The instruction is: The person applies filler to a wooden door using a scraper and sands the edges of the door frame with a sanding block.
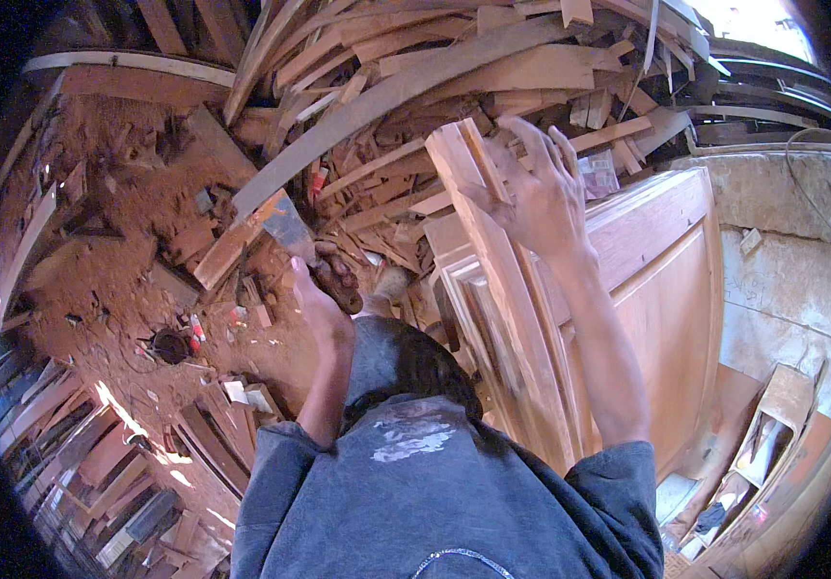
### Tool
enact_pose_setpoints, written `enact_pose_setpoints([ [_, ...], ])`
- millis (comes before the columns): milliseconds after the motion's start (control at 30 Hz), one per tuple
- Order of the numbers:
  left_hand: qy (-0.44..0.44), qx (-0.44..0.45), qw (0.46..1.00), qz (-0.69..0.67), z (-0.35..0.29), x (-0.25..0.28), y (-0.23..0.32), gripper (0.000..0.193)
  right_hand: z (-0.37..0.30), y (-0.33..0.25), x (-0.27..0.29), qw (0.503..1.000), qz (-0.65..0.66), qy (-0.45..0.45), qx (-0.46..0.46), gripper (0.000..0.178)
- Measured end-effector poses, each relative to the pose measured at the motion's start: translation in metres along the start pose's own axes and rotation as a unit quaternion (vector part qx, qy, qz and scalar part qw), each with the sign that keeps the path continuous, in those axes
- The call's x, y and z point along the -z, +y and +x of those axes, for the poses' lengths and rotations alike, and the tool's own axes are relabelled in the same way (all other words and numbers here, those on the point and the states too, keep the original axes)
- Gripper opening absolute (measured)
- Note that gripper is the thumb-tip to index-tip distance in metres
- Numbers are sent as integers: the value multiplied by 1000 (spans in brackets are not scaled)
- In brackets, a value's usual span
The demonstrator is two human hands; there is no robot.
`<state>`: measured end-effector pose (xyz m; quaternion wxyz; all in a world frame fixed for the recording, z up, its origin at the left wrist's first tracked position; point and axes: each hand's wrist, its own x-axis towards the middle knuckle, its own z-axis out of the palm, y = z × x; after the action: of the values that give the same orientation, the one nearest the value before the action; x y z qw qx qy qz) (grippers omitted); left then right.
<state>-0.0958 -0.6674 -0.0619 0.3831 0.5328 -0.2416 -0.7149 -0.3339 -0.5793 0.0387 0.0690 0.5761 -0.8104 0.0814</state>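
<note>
My left hand (324, 297) is closed round the handle of a putty knife (290, 230), whose broad, flat metal blade points up and away to the left. To the right, a wooden panel door (492, 261) stands on edge, its narrow stepped side facing me. Over the upper part of that edge is my right hand (543, 198), fingers apart and slightly blurred, thumb reaching across the wood. Whether its palm touches the door I cannot tell. A second light wooden panel (661, 289) is just right of my right forearm.
A heap of wooden offcuts and long curved strips (415, 92) fills the far side. Sawdust covers the ground (116, 261) at left, with stacked wood pieces (111, 463) nearer. At right are a stained wall (772, 232) and a wooden frame (772, 425).
</note>
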Motion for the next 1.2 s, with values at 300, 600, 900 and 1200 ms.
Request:
enact_pose_setpoints([
  [300, -37, 0, 999, -28, 6, 10, 2, 38, 12, 2, -13, 990, -107, -22, 85, 66],
  [600, -58, -27, 998, -21, 4, 20, -2, 40, 33, 7, 7, 998, 48, -38, 35, 49],
  [900, -45, -48, 998, -14, 9, 20, 0, 45, 5, -5, -27, 995, 94, -13, -32, 62],
  [1200, -7, -29, 999, -18, 10, 20, 5, 47, -14, -8, -4, 987, 140, -41, -69, 52],
])
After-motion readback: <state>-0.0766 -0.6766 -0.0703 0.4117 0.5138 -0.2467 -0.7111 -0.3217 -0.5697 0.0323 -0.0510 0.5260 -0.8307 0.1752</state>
